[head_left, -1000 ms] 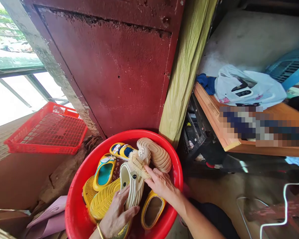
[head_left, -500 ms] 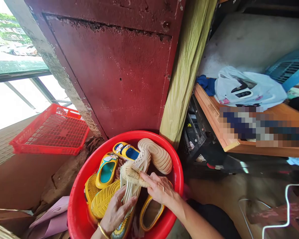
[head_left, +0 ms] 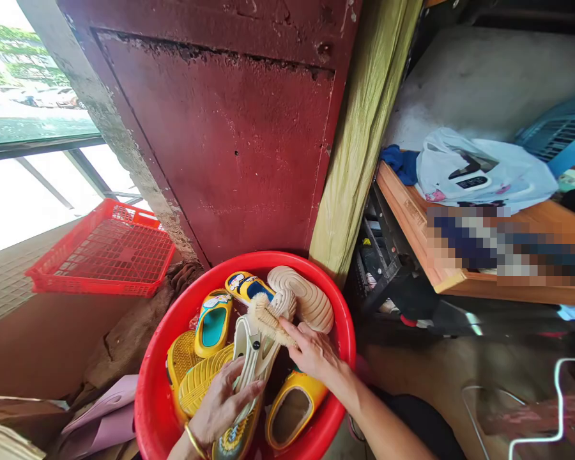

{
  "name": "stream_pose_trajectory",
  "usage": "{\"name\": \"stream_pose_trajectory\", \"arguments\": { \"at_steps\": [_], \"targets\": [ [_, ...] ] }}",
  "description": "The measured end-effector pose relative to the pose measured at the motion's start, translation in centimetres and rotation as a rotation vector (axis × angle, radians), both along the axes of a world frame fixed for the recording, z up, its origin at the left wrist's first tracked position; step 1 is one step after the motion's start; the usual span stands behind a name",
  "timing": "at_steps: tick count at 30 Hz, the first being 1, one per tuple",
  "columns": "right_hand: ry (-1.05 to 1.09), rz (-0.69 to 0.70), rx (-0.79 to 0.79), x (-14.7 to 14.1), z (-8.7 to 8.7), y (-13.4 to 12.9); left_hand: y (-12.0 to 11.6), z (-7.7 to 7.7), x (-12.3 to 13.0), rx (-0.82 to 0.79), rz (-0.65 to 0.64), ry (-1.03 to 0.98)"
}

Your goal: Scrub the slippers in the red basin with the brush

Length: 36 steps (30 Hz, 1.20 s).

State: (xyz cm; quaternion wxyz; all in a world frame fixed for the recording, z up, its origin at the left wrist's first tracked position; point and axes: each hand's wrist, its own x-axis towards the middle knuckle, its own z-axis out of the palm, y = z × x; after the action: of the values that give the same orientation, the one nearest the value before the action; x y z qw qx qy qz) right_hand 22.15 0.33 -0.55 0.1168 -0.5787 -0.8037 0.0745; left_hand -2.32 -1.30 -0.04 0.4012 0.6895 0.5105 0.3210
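Note:
My left hand (head_left: 222, 401), a gold bangle at its wrist, grips the near end of a cream clog (head_left: 255, 358) in a red basin (head_left: 149, 364). My right hand (head_left: 315, 350) is closed on a scrubbing brush (head_left: 264, 315) with pale bristles, its index finger stretched along the back. The brush lies against the clog's upper and hides part of it. Behind, another cream clog (head_left: 304, 299) shows its ridged sole. Yellow slippers surround them: one with a teal inside (head_left: 214, 326), one sole-up (head_left: 199, 383), and one with a brown inside (head_left: 292, 412) below my right hand.
A red plastic crate (head_left: 105, 255) stands at the left by the window. The maroon door (head_left: 220, 147) rises behind the basin. On the right, a wooden table (head_left: 407, 214) bears a white plastic bag (head_left: 483, 169). Purple sheet-like material (head_left: 103, 409) lies left of the basin.
The brush in my right hand has moved up and right along the clog, uncovering the strap and its dark button. My left hand keeps its hold. The view has shifted slightly.

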Motion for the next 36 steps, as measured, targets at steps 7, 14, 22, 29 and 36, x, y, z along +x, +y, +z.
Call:
{"name": "stream_pose_trajectory", "arguments": {
  "at_steps": [7,14,22,29,36],
  "targets": [
    [-0.093,-0.153,-0.044,1.2,0.0,0.8,-0.1,0.7,0.6,0.032,-0.064,0.124],
    [0.018,-0.250,0.018,1.9,-0.2,2.2,0.0,0.5,0.2,0.040,-0.021,0.131],
    [-0.015,-0.100,-0.016,0.4,0.6,0.7,-0.5,1.7,1.6,0.299,-0.212,0.309],
    [-0.039,-0.147,-0.074,1.4,-0.6,0.8,-0.3,1.0,1.0,0.265,-0.116,0.265],
    [-0.017,-0.153,-0.072,1.5,-0.7,0.6,0.2,0.4,1.1,0.229,-0.066,0.237]
  ]
}}
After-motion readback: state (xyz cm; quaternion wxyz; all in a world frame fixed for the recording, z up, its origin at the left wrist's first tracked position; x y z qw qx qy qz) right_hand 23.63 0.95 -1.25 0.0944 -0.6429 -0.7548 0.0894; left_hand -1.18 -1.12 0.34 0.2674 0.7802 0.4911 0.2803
